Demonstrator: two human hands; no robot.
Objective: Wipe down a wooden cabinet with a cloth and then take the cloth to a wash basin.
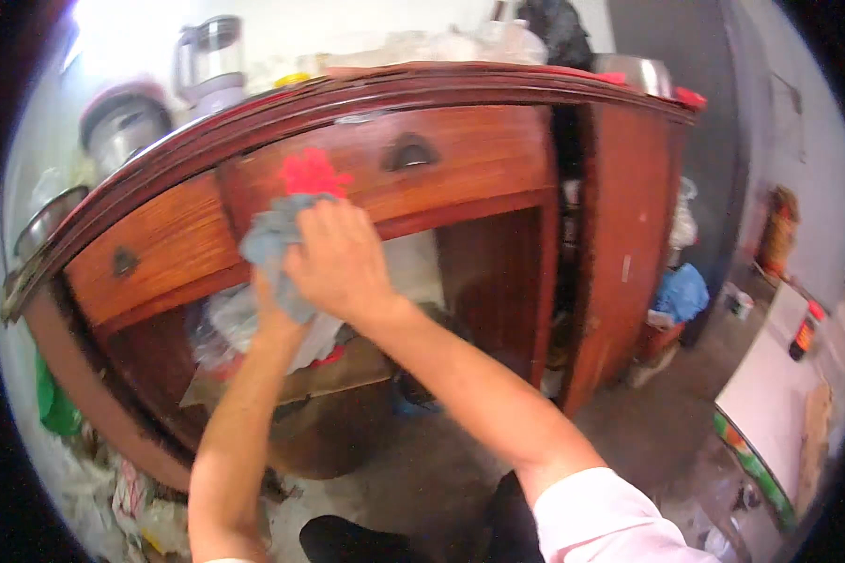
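A grey-blue cloth (271, 236) is bunched between my two hands, in front of the drawers of a reddish-brown wooden cabinet (493, 148). My left hand (274, 302) is under and behind the cloth, mostly hidden by it. From the right, my right hand (338, 257) lies over the cloth with its fingers bent onto it. Just above the cloth shows a bright red patch or piece of material (313, 172); which of these it is, I cannot tell. Right of it, a dark triangular drawer pull (410, 153) sits on the wide drawer front.
A blender (215, 63), a rice cooker (128, 123) and a metal pot (637, 74) stand on the cabinet top. Plastic bags (236, 317) fill part of the open lower shelf. At the right are a blue bag (679, 292) and a white board (774, 394) bearing a red-capped bottle (806, 331).
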